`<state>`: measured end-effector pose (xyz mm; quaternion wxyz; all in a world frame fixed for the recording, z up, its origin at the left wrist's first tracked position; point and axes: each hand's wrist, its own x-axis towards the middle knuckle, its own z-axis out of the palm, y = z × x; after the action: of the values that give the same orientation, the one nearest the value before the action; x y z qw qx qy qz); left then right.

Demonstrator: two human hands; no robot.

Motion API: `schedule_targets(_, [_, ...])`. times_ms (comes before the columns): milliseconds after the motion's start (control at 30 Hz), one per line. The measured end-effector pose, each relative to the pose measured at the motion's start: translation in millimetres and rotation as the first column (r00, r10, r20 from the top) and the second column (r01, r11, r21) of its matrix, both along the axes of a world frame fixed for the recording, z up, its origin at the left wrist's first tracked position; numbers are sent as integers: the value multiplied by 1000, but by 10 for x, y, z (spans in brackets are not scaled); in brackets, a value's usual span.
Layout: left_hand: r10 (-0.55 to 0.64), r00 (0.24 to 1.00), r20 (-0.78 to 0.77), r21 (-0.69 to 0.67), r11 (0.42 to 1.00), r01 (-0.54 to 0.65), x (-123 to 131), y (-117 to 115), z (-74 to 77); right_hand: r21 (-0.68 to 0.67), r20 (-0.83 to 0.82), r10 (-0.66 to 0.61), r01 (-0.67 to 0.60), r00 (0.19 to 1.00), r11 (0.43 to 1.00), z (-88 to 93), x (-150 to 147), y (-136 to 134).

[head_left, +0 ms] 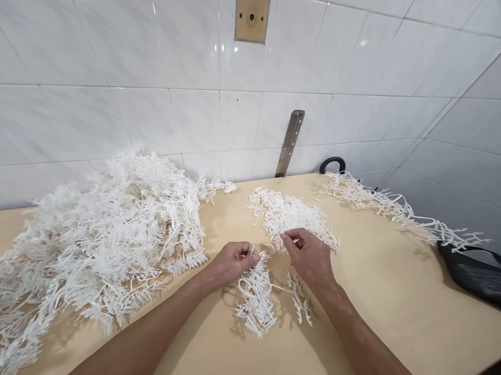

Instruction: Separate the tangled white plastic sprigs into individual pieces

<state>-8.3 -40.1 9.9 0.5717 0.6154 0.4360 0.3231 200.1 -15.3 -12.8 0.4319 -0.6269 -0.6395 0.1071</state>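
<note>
My left hand (pixel 234 261) is closed in a pinch on a white branching plastic sprig (pixel 256 300), which spreads below the fingers over the table. One thin branch (pixel 298 299) of white plastic reaches out to its right, below my other hand. My right hand (pixel 311 255) has thumb and forefinger pressed together at the front edge of a low pile of small white plastic bits (pixel 293 212). Whatever is between those fingertips is too small to make out. To the left of both hands rises a large heap of similar white sprigs (pixel 126 231).
Thin, barer white stems (pixel 384 205) lie along the table's back right. Beyond them sit a black bag (pixel 481 272) and a black curved handle (pixel 333 161). A perforated metal strip (pixel 290 142) leans against the tiled wall (pixel 237 119) behind the tan table (pixel 374 306).
</note>
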Motion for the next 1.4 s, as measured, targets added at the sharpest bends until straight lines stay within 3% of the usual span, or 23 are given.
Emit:
schedule_targets(133, [66, 997, 37, -25, 998, -65, 27, -6, -23, -49, -84, -29, 25, 996, 999, 50, 39, -30])
schedule_targets(233, [77, 994, 72, -43, 996, -74, 26, 10, -59, -42, -126, 140, -146, 982, 988, 79, -55, -108])
schedule_targets(333, [89, 988, 128, -67, 994, -81, 17, 35, -107, 29, -126, 352, -352, 927, 936, 85, -166, -176])
schedule_targets(400, [105, 983, 148, -75, 993, -95, 11, 51, -134, 66, -116, 404, -399, 907, 915, 71, -211, -198])
schedule_targets(900, [133, 977, 165, -100, 988, -118, -3, 65, -136, 121, -32, 444, -437, 895, 891, 67, -235, -199])
schedule_targets(1167, [120, 983, 139, -85, 990, -109, 5, 49, -112, 39, -59, 495, -494, 867, 869, 73, -205, -182])
schedule_targets(1400, [89, 992, 90, -54, 995, -85, 20, 24, -90, 12, 3, 471, -471, 882, 882, 95, -230, -194])
